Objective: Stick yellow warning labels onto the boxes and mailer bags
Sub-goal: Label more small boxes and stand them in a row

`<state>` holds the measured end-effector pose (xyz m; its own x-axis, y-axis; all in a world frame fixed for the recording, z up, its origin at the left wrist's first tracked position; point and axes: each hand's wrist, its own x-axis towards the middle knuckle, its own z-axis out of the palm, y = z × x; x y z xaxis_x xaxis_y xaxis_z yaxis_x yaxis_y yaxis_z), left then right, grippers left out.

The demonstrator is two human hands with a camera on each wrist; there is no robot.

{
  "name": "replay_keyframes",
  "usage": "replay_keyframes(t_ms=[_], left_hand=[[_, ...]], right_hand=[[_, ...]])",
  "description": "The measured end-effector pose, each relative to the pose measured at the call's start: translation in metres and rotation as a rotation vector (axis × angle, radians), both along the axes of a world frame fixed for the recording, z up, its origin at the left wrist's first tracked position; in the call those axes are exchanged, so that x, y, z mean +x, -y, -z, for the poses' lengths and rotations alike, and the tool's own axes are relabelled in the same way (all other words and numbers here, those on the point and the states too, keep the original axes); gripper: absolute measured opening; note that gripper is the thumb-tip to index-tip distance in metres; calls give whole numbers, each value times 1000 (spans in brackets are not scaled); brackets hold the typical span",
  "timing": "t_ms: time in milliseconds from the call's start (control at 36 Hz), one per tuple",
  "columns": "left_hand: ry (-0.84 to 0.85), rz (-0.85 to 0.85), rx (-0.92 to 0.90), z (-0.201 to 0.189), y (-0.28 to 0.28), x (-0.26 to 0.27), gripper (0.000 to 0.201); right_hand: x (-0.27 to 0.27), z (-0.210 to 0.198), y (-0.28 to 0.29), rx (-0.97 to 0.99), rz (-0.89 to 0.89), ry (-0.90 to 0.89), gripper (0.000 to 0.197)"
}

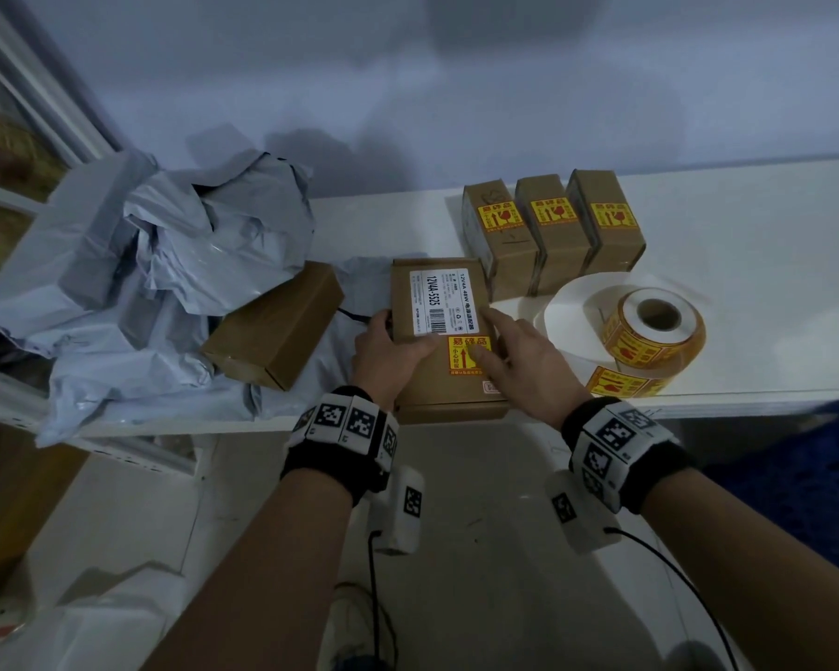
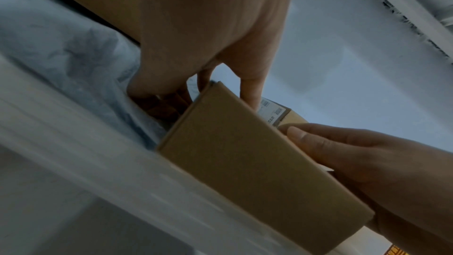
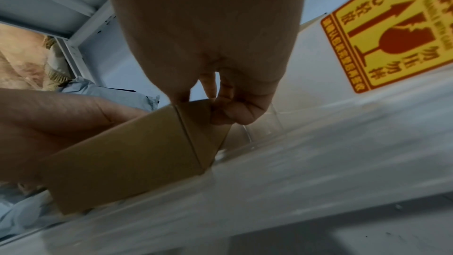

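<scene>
A brown box point(image 1: 449, 341) lies flat at the near edge of the white tabletop point(image 1: 747, 225). The left hand point(image 1: 383, 353) grips its left side, fingers curled round the edge. The right hand point(image 1: 524, 360) presses straight fingers on the yellow warning label point(image 1: 461, 353) (already on the lid). The label roll point(image 1: 650, 331) sits just right.

Your way to the left is blocked by a plain box point(image 1: 274, 326) and the heap of grey mailer bags point(image 1: 165, 263) crowding that end of the shelf point(image 1: 747, 225). Behind and to the right stand three labelled boxes point(image 1: 553, 230) in a row, with the label roll point(image 1: 655, 331) just in front of them. Beyond the roll, the right end of the shelf is bare, and so is the strip along the wall behind the row.
</scene>
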<state>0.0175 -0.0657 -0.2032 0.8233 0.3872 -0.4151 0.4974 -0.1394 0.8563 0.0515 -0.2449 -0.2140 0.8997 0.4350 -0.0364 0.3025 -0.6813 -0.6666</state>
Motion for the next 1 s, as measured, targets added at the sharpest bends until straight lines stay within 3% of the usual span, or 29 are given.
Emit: replay_keyframes(t_ms=[250, 389, 444, 528, 667, 778, 1000], left_hand=[[-20, 1, -16, 1, -1, 1, 107], [4, -37, -65, -12, 0, 0, 77], [22, -82, -125, -13, -2, 1, 57], [67, -148, -181, -13, -7, 2, 45], [136, -188, -218, -10, -11, 2, 42], [135, -175, -231, -11, -11, 3, 46], [203, -175, -223, -9, -6, 13, 54]], right_hand=[[4, 6, -3, 30, 71, -101, 53], [4, -2, -5, 61, 56, -168, 40], [4, -5, -8, 104, 67, -186, 41], [3, -9, -13, 159, 87, -208, 49], [0, -21, -18, 257, 89, -220, 42], [2, -18, -21, 260, 69, -251, 55], [6, -15, -23, 360, 14, -210, 52]])
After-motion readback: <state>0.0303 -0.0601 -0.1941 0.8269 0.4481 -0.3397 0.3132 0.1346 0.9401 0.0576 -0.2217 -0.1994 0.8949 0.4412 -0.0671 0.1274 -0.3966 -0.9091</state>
